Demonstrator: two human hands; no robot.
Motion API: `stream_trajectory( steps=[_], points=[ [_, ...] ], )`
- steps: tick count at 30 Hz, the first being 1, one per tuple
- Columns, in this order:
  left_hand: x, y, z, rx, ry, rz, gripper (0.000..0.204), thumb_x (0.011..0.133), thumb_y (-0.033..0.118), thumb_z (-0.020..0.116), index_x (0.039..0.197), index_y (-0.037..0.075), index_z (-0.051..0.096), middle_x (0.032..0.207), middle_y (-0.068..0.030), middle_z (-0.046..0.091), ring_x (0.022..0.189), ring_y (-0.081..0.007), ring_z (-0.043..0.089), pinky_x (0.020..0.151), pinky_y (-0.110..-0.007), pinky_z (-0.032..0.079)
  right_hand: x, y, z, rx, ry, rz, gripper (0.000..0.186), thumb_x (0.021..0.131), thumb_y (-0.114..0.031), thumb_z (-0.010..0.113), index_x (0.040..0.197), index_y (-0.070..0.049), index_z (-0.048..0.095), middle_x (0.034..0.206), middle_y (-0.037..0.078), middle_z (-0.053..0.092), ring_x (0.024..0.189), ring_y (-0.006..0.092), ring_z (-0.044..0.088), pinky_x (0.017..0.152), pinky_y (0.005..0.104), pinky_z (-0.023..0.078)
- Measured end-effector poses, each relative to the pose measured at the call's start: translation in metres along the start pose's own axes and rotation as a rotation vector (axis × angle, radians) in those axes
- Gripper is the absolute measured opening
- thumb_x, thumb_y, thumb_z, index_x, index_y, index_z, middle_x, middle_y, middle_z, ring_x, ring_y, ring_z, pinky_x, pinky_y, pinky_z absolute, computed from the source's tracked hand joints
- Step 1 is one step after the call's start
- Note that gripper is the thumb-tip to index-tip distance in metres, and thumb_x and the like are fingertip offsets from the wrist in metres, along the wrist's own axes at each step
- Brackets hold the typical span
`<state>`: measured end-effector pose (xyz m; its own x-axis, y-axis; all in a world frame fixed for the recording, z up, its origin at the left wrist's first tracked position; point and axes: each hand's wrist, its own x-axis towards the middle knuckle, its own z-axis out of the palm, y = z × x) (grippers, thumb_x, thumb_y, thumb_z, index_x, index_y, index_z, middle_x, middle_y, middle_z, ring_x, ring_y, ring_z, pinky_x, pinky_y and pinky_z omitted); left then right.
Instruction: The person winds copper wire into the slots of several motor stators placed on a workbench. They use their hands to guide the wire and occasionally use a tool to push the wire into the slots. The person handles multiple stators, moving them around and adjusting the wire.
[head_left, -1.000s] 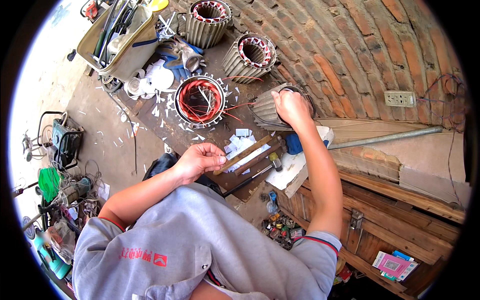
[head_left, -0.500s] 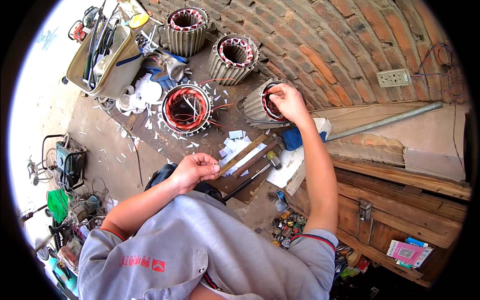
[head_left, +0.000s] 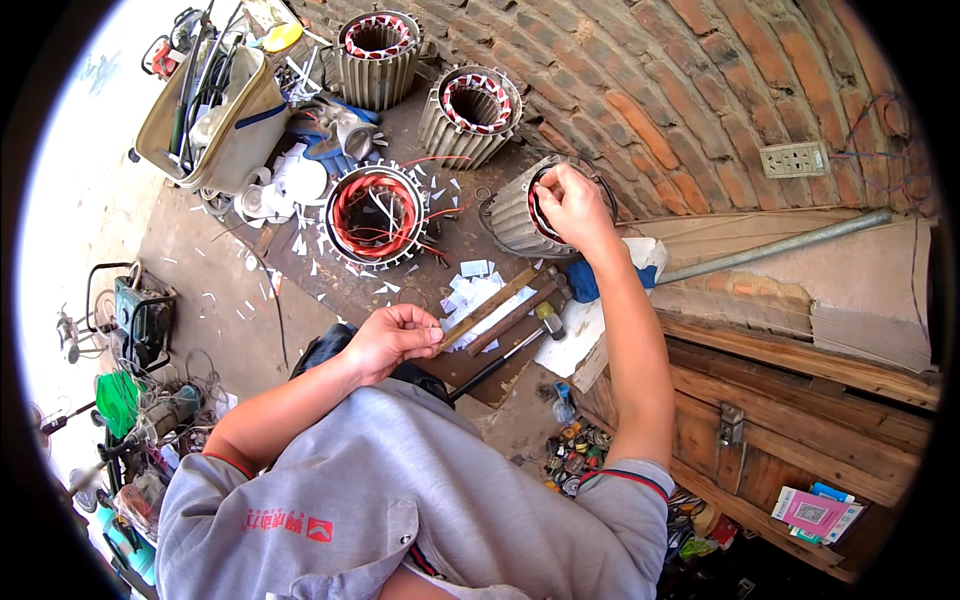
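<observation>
My right hand (head_left: pixel 573 205) is over the open end of a ribbed grey motor stator (head_left: pixel 515 212), beside the brick wall. Its fingers are bent closed at the dark and red windings inside the rim, and whatever they grip is hidden. Lower and to the left, my left hand (head_left: pixel 395 338) has thumb and forefinger pressed together. Its fingertips meet the near end of a flat wooden strip (head_left: pixel 490 308) in the picture; whether they pinch it or something small, I cannot make out. Left of the right hand, another stator (head_left: pixel 330 222) stands with loose red wires in its bore.
Two more ribbed stators (head_left: pixel 385 75) (head_left: pixel 455 130) stand along the wall. A hammer (head_left: pixel 515 322) and a black-handled mallet (head_left: pixel 549 319) lie by white paper pieces (head_left: pixel 468 292). A tool bucket (head_left: pixel 215 150), grey-blue gloves (head_left: pixel 335 135) and a metal pipe (head_left: pixel 780 245) are nearby.
My right hand has curled more and turned slightly at the stator's rim. The left hand keeps nearly the same place. The whole view has shifted a little.
</observation>
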<state>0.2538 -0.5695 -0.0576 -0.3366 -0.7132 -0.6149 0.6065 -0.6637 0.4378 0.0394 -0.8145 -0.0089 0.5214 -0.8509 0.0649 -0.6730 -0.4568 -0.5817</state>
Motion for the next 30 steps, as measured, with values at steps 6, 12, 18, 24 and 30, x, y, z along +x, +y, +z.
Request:
stream_trajectory(
  steps=[6,12,18,24,30],
  points=[
    [0.001,0.001,-0.001,-0.028,-0.010,0.010,0.012,0.085,0.005,0.070,0.092,0.001,0.061,0.086,-0.0062,0.065,0.077,-0.0121,0.065,0.070,-0.021,0.055,0.001,-0.002,0.008,-0.107,0.027,-0.260,0.009,0.083,-0.004,0.059,0.091,-0.002,0.061,0.094,0.016,0.059,0.086,0.0359,0.061,0.075,0.0426,0.051],
    [-0.001,0.002,-0.004,-0.040,-0.008,0.012,0.011,0.085,0.005,0.069,0.092,0.001,0.061,0.086,-0.0060,0.065,0.077,-0.0119,0.064,0.069,-0.021,0.054,0.004,-0.008,0.009,-0.292,0.007,-0.364,0.010,0.082,-0.005,0.060,0.092,-0.001,0.061,0.092,0.015,0.059,0.087,0.0343,0.061,0.076,0.0425,0.052],
    [-0.001,0.004,-0.007,-0.028,-0.013,0.018,0.012,0.085,0.006,0.070,0.092,0.001,0.062,0.085,-0.0056,0.065,0.077,-0.0117,0.064,0.069,-0.021,0.055,0.006,-0.019,0.005,-0.423,-0.069,-0.407,0.010,0.083,-0.008,0.060,0.090,-0.001,0.061,0.090,0.016,0.059,0.088,0.0337,0.062,0.075,0.0430,0.052],
    [-0.004,0.008,-0.009,-0.036,-0.012,0.007,0.013,0.085,0.006,0.070,0.093,0.001,0.061,0.086,-0.0054,0.065,0.077,-0.0115,0.064,0.072,-0.022,0.055,0.014,-0.034,0.000,-0.558,-0.167,-0.197,0.020,0.088,-0.018,0.058,0.087,0.002,0.058,0.086,0.023,0.061,0.083,0.0374,0.064,0.072,0.0459,0.053],
    [-0.004,0.009,-0.011,-0.014,-0.004,0.012,0.013,0.085,0.007,0.070,0.093,0.001,0.061,0.087,-0.0053,0.065,0.078,-0.0113,0.064,0.072,-0.022,0.055,0.019,-0.037,0.003,-0.664,-0.166,-0.146,0.031,0.092,-0.027,0.054,0.083,0.003,0.060,0.083,0.024,0.065,0.075,0.0388,0.066,0.068,0.0448,0.055]
  ],
)
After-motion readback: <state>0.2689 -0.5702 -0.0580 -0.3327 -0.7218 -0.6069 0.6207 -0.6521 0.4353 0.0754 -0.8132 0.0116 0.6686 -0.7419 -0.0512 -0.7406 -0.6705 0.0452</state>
